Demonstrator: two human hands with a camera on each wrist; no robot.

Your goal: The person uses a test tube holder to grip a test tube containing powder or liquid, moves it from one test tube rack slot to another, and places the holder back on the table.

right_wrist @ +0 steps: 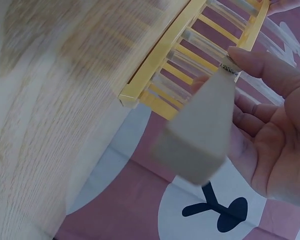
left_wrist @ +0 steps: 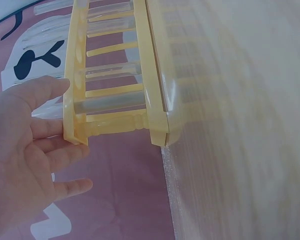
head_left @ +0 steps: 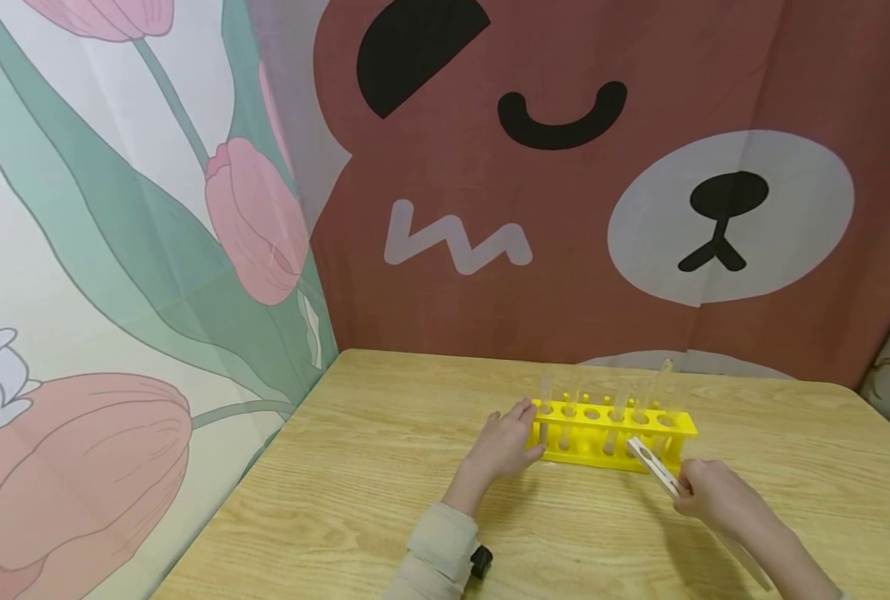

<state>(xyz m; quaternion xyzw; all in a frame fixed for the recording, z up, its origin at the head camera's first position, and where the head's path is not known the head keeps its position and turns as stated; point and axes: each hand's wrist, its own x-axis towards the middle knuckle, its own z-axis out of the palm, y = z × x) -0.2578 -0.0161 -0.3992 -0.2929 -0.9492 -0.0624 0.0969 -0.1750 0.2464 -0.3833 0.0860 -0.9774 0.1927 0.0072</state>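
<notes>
A yellow test tube rack [head_left: 591, 457] stands on the table with several clear test tubes [head_left: 617, 404] upright in its holes; one hole near its middle holds no tube. My left hand [head_left: 499, 448] pinches the rack's left end, thumb and fingers at the top plate's edge [left_wrist: 70, 107]. A pale wooden test tube clamp [head_left: 653, 467] is gripped in my right hand [head_left: 726, 496], just in front of the rack's right half. Its tip overlaps the rack in the head view. Close to the right wrist camera, the clamp's thick handle end [right_wrist: 195, 135] covers part of the rack.
The wood-grain table [head_left: 325, 500] reaches back to a hanging cloth [head_left: 430, 317] printed with a bear face. Another cloth [head_left: 115, 325] with tulips hangs along the left side. A small black object [head_left: 481, 561] shows beside the left sleeve.
</notes>
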